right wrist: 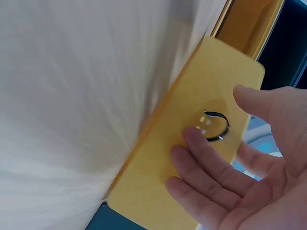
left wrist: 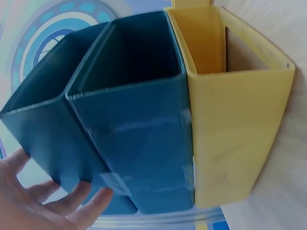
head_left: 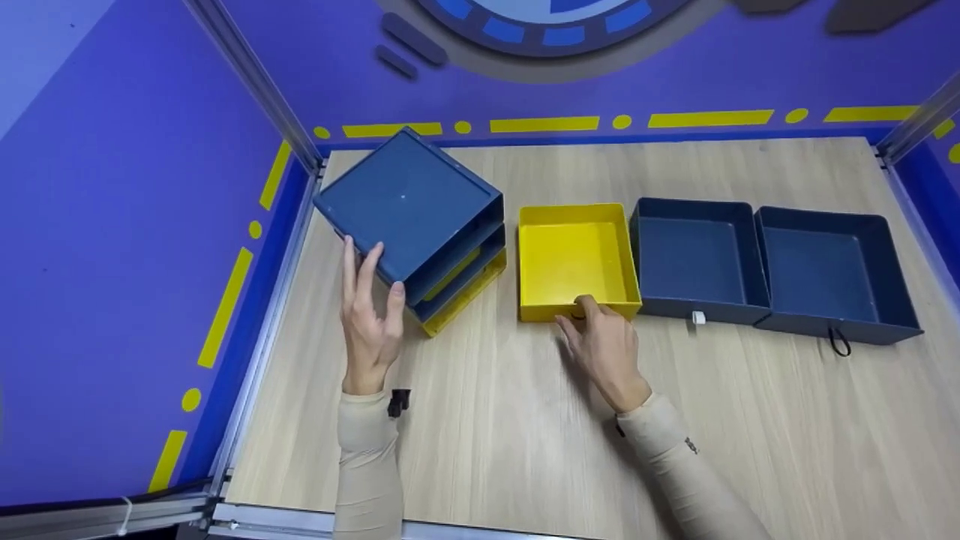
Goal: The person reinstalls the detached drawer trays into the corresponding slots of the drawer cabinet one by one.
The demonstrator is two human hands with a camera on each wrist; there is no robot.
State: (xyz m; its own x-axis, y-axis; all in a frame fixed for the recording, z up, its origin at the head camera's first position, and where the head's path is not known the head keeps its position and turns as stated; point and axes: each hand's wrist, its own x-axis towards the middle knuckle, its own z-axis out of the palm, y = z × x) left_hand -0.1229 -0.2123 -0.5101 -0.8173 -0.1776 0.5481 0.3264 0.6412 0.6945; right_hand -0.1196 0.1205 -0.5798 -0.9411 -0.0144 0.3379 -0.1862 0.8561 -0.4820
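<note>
My left hand [head_left: 367, 322] is resting its fingertips against the near left side of the stacked cabinet [head_left: 405, 199]; its fingers are spreading loosely and gripping nothing. The cabinet is standing at an angle towards the far left corner of the surface [head_left: 487, 450], with two blue tiers sitting over a yellow one and their open fronts facing the near right.

My right hand [head_left: 609, 349] is touching the front of the yellow drawer [head_left: 574, 259], which is lying right of the cabinet, around the middle of the surface between its left and right edges. My index finger is reaching over the drawer's front rim, while three other fingers are lying along the front face near a thin black loop [right wrist: 227, 125]. I cannot tell whether I am gripping the wall or only touching it.

Just right of the yellow drawer, a blue drawer [head_left: 694, 259] is sitting with a white tab [head_left: 699, 318] on its front. Close beside that, a second blue drawer [head_left: 821, 270] is lying towards the right edge, a black pull [head_left: 840, 343] hanging from its front. Beige sleeves [head_left: 367, 480] are covering my forearms, and a purple wall [head_left: 547, 90] with yellow dashes is rising behind the far edge.
</note>
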